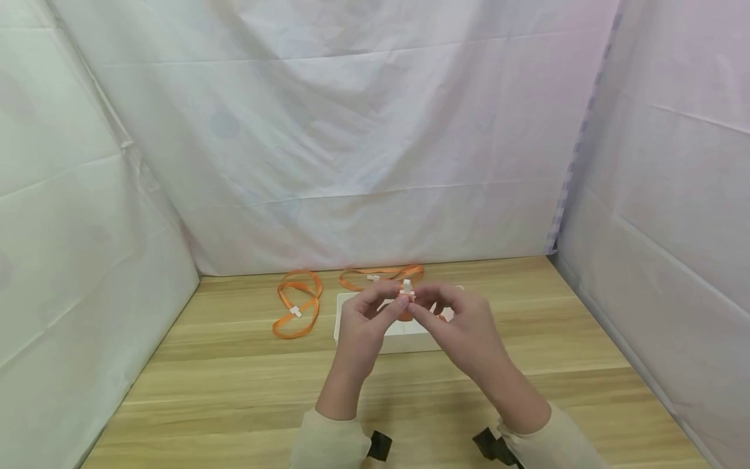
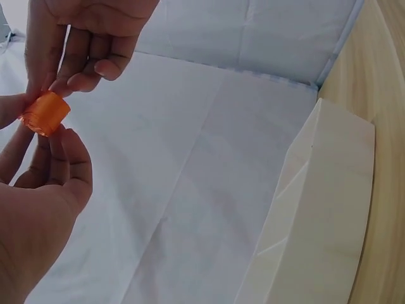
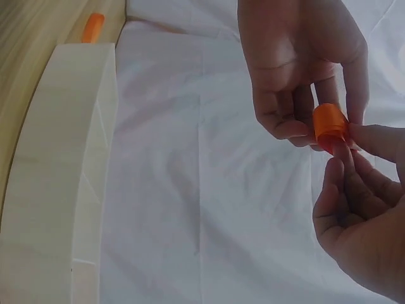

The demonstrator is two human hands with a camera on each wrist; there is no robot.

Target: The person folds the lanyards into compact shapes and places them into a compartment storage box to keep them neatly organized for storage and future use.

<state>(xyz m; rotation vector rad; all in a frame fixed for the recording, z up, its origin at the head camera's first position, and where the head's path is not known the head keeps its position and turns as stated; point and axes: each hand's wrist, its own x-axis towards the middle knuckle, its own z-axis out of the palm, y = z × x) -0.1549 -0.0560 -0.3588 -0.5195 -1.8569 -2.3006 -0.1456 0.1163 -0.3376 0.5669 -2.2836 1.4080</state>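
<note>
Head view, just below centre: the left hand (image 1: pixel 362 326) and right hand (image 1: pixel 465 326) pinch a rolled orange strap (image 1: pixel 405 316), thumbs and fingertips closed on it. It looks light, soft and likely to unroll; best gripped across the coil, beside its white clip (image 1: pixel 407 286).

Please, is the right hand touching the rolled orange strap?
Touching. The right wrist view shows it: the thumb of the right hand lies against the rolled orange strap, and a fingertip meets its lower end.
</note>
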